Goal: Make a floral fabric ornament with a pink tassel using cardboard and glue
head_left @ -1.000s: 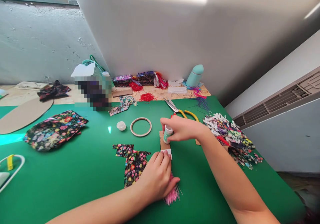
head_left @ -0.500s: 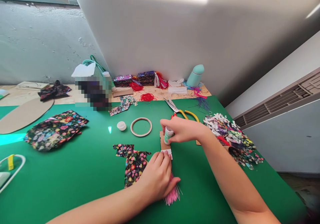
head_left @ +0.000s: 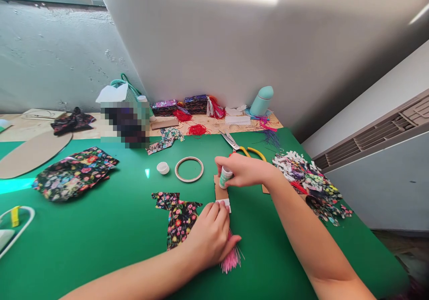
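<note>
My right hand (head_left: 246,169) is closed around a glue stick (head_left: 225,178), its lower end against a narrow brown cardboard strip (head_left: 219,194). My left hand (head_left: 212,234) lies over the strip's near part, fingers stretched and thumb apart, pressing it on the green mat. A white piece (head_left: 228,204) crosses the strip by my fingertips. From under the left hand a pink tassel (head_left: 231,261) fans out; its upper part is hidden. Black floral fabric (head_left: 181,219) lies left of that hand, partly covered by it. The white glue cap (head_left: 162,168) stands apart on the mat.
A tape roll (head_left: 189,170) lies beyond the hands. Open scissors (head_left: 231,141) with yellow handles lie past my right hand. Scraps (head_left: 311,175) are heaped at the right. Floral fabric (head_left: 75,175) and a cardboard oval (head_left: 35,154) lie left; a turquoise bottle (head_left: 262,101) stands at the back.
My right hand has moved the glue stick slightly away from me along the cardboard strip. The left hand stays in place.
</note>
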The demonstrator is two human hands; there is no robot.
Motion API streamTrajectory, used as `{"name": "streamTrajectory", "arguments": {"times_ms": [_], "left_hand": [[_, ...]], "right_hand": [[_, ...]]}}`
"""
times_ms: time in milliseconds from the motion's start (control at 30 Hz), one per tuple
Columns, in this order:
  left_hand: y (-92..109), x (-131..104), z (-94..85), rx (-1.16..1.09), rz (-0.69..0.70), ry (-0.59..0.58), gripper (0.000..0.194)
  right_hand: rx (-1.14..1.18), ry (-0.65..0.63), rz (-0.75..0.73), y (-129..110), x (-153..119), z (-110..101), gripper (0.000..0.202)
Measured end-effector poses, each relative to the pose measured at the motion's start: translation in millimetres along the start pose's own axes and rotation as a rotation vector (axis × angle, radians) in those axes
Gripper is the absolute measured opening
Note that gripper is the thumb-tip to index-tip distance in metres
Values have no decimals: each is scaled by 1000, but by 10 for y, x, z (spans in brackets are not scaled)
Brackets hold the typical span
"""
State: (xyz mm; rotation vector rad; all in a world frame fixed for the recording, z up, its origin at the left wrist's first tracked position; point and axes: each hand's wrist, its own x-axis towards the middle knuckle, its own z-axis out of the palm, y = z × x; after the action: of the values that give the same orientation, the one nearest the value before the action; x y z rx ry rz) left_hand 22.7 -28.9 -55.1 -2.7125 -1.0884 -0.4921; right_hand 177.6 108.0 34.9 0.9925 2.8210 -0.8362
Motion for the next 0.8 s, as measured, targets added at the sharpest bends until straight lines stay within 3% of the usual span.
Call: {"name": "streamTrajectory", "arguments": {"times_ms": [133,367,567,800], "left_hand": [[5,0,-5,0,-2,-10,50],[-5,8,-10,9,-2,-7,52],[-1,15,-13,5,2,-3,51],[-1,5,-8,0,-1,-16,51]], "right_hand": [[-62,55,-12,-11,11,-2,24],[21,3,-3,32,-17,4,29],[-43,72,14,32,-2,-3,24],[47,-12,-20,29,-26,-3,29]]}}
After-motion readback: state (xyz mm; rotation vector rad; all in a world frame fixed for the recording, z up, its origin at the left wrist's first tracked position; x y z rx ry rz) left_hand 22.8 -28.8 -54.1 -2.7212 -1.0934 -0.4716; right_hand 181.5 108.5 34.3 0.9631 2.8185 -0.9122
